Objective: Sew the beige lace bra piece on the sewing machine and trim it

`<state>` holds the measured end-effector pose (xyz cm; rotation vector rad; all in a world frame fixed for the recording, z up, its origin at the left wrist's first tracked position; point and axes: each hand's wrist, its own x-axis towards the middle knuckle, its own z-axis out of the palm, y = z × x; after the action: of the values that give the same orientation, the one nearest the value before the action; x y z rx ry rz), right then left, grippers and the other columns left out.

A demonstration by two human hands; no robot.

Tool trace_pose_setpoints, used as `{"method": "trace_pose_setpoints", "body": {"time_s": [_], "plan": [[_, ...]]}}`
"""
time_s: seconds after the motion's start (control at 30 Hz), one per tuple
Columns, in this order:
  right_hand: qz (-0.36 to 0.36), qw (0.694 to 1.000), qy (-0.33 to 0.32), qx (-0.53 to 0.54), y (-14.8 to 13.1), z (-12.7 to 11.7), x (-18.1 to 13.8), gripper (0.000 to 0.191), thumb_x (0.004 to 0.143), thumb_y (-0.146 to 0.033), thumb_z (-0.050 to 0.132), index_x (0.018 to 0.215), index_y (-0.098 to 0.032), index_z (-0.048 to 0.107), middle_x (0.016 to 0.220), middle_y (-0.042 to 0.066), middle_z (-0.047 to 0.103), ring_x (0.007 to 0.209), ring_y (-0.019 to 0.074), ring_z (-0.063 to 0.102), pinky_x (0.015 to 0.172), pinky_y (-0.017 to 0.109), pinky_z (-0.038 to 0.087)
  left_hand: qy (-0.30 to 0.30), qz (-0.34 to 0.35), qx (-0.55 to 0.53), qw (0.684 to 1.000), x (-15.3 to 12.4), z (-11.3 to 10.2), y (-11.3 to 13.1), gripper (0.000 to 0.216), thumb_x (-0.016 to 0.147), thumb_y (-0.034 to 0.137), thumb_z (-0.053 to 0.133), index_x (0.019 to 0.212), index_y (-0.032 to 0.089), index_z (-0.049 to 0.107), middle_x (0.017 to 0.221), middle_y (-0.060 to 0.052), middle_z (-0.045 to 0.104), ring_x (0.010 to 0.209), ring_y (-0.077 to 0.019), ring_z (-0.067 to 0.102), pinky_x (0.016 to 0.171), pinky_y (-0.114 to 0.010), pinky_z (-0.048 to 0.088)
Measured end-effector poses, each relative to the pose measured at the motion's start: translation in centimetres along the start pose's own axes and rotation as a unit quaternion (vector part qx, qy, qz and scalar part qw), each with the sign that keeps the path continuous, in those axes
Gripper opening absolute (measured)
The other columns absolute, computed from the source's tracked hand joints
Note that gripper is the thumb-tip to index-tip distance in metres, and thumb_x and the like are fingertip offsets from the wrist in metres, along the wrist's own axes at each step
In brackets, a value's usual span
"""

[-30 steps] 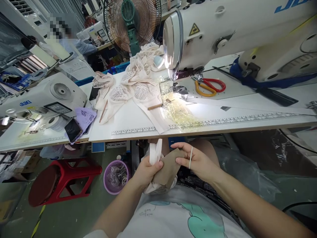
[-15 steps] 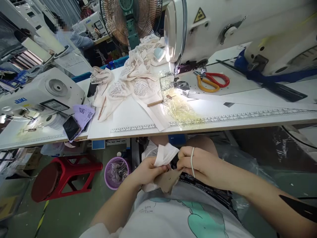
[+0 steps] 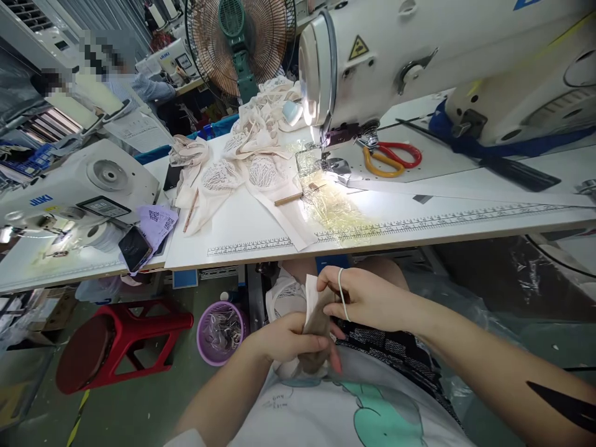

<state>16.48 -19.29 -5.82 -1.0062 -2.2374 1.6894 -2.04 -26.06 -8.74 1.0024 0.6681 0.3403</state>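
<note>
Over my lap I hold a beige bra [image 3: 315, 318], its band fabric raised between both hands. A lace cup [image 3: 285, 299] hangs behind it near my knees. My left hand [image 3: 291, 338] grips the fabric low down, thumb across its front and fingers behind. At the upper edge, my right hand [image 3: 358, 297], with a pale elastic band round it, pinches the cloth between thumb and fingers. More beige lace bras [image 3: 265, 172] lie heaped on the table ahead, left of the sewing machine needle.
A lit sewing machine [image 3: 367, 68] stands ahead, with red-and-orange scissors [image 3: 393, 159] beside it. The table's front edge [image 3: 279, 256] carries a printed ruler. A fan [image 3: 239, 56] is behind. Left are another machine [image 3: 100, 174], a phone [image 3: 135, 248], a red stool [image 3: 135, 338] and a purple bin [image 3: 222, 334]. Another person sits far back.
The fabric has been turned and now stands more upright. My right hand has shifted slightly left and up to its top edge; my left fingers now spread behind the cloth.
</note>
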Motion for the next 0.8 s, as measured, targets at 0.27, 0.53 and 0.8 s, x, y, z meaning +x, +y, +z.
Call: {"method": "trace_pose_setpoints", "body": {"time_s": [0.27, 0.53, 0.8], "plan": [[0.001, 0.964, 0.153, 0.219, 3.2, 2.6, 0.9, 0.048, 0.055, -0.042, 0.075, 0.087, -0.019, 0.047, 0.079, 0.001, 0.056, 0.072, 0.0152, 0.055, 0.067, 0.029, 0.045, 0.062, 0.084, -0.22, 0.97, 0.4, -0.3, -0.7, 0.022, 0.072, 0.026, 0.063, 0.084, 0.008, 0.06, 0.052, -0.002, 0.055, 0.063, -0.0218, 0.062, 0.071, -0.037, 0.045], [0.045, 0.899, 0.053, 0.432, 2.1, 5.4, 1.6, 0.059, 0.069, -0.059, 0.061, 0.103, -0.01, 0.062, 0.04, -0.004, 0.048, 0.032, 0.0104, 0.044, 0.035, 0.023, 0.035, 0.143, 0.069, -0.141, 0.977, 0.9, 0.5, -0.4, 0.034, 0.071, 0.041, 0.068, 0.075, 0.009, 0.059, 0.059, -0.004, 0.058, 0.053, -0.0134, 0.056, 0.063, -0.029, 0.046], [0.025, 0.883, 0.131, 0.451, 1.3, 5.5, 2.1, 0.048, 0.067, -0.048, 0.067, 0.099, -0.013, 0.06, 0.044, -0.005, 0.05, 0.028, 0.0104, 0.042, 0.03, 0.024, 0.035, 0.249, 0.077, -0.063, 0.963, 0.5, 1.1, -0.5, 0.041, 0.076, 0.054, 0.058, 0.076, 0.013, 0.053, 0.065, -0.006, 0.064, 0.058, -0.0146, 0.06, 0.058, -0.026, 0.046]]}}
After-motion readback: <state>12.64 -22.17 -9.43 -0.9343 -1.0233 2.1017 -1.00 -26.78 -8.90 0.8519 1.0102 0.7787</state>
